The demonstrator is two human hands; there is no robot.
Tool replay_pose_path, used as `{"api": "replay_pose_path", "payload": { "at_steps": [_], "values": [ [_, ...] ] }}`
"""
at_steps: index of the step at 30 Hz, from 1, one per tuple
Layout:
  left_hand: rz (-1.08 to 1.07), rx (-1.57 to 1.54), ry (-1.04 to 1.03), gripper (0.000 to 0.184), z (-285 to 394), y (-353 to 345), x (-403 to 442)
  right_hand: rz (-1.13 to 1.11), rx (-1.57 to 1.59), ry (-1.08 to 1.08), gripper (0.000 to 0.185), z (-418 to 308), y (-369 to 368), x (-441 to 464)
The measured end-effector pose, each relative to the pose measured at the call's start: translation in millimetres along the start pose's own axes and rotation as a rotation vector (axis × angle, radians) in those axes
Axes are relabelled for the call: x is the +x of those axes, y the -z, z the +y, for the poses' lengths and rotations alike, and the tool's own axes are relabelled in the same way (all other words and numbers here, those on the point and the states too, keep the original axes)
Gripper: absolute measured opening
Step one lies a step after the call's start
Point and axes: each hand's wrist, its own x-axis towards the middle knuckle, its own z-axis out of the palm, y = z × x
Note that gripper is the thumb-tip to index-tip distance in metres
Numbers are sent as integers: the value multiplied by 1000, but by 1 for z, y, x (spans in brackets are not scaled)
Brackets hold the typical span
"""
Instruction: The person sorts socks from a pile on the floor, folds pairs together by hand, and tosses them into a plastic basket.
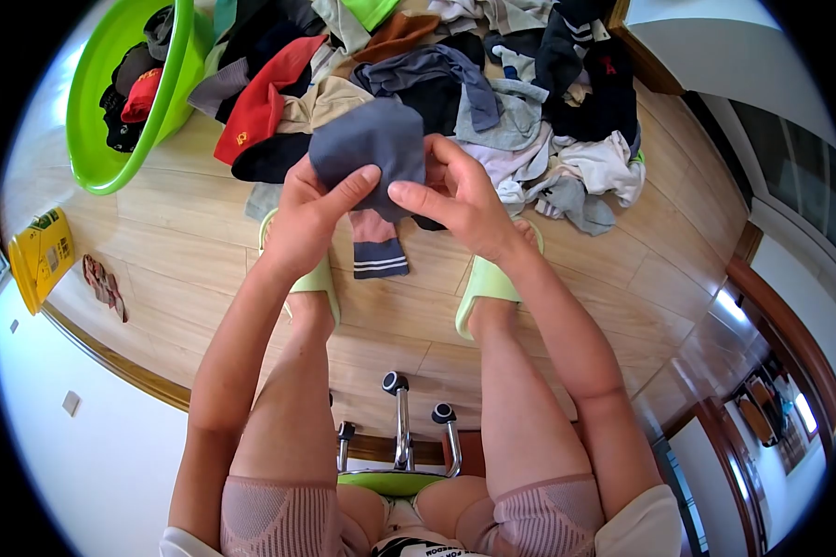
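A dark grey-blue piece of fabric, probably a sock, is held up between both hands above the floor. My left hand grips its left side, thumb on top. My right hand pinches its right side, thumb at the lower edge. Below the fabric a pink and dark sock with white stripes lies on the floor. Just beyond my hands is a wide pile of loose socks, among them a red one and a light grey one.
At the upper left stands a green basket holding dark and red bundles. A yellow package and a patterned item lie at the left. My feet in green slippers flank the striped sock; chair casters are below.
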Motion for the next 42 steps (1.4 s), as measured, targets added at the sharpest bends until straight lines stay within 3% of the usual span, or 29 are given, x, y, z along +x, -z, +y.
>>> {"api": "replay_pose_path", "payload": {
  "at_steps": [4,5,9,12,15,16,18,21,24,25,28,31,33,36,39,42],
  "values": [
    [-114,79,61,41,6,-6,-5,69,-79,79,34,2,2,11],
    [-121,140,72,54,4,-7,-5,90,-104,74,33,3,3,14],
    [-142,154,21,68,-3,-13,-9,147,-136,104,28,-6,5,16],
    [-190,93,82,59,-5,-12,-13,115,-58,110,36,-10,6,14],
    [-40,-89,231,47,1,-1,-11,-63,188,64,52,0,1,11],
    [-23,-238,171,35,5,0,-10,-149,160,13,49,4,2,9],
    [44,-348,97,33,20,4,-3,-272,23,-73,44,11,4,6],
    [85,-504,56,34,25,29,4,-279,-272,28,34,22,16,10],
    [179,-692,41,33,24,56,9,-322,-323,-74,28,21,35,11],
    [76,-781,-13,31,25,59,7,-299,-339,-151,27,20,42,11],
    [234,-748,-11,31,6,89,8,-256,-335,-192,26,16,60,13],
    [492,-648,18,32,-33,108,20,30,-729,-21,26,39,76,19],
    [541,-641,65,29,-51,121,21,282,-1034,86,35,58,84,19],
    [547,-628,127,26,-67,140,15,384,-824,-57,40,69,90,17],
    [543,-613,193,26,-68,149,12,579,-748,12,33,69,79,11],
    [484,-519,251,27,-67,153,15,725,-1099,260,31,61,69,9]
  ]
}}
